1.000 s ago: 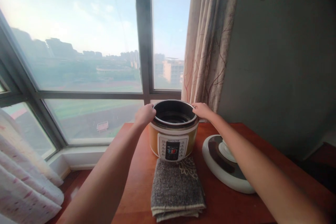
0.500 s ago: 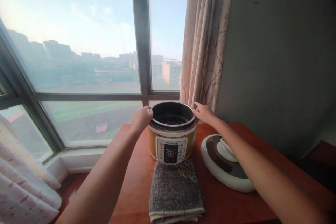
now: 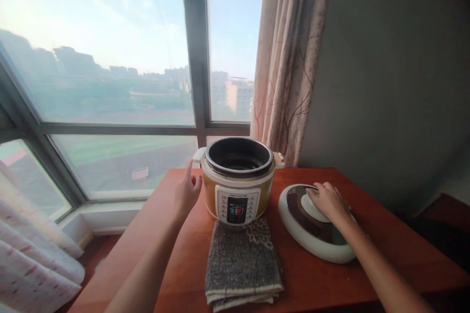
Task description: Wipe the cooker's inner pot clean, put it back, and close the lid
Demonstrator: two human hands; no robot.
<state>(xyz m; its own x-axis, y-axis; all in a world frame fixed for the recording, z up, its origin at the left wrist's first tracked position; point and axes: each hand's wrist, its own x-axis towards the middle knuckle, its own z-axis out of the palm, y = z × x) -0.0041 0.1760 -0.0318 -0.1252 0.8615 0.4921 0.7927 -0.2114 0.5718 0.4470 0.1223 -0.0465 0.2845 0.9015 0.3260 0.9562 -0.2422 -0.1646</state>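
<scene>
An electric pressure cooker (image 3: 211,190) with a gold body and white front panel stands on the table, its top uncovered. Its dark inner pot (image 3: 238,156) sits inside. Beside the cooker's left handle is my left hand (image 3: 188,191), index finger stretched up by the handle and thumb apart, with nothing held. My right hand (image 3: 330,200) is over the round lid (image 3: 301,232), which lies on the table to the right. Those fingers curl around the lid's white knob (image 3: 310,209), partly covering it.
A folded grey patterned cloth (image 3: 242,264) lies in front of the cooker on the reddish wooden table (image 3: 316,283). Behind the table are a large window (image 3: 121,129) and a beige curtain (image 3: 282,68). A pale curtain (image 3: 33,254) hangs at the left.
Both hands have left the inner pot's rim, and the pot sits lower in the cooker. My left hand dropped beside the handle; my right moved right and down onto the lid knob.
</scene>
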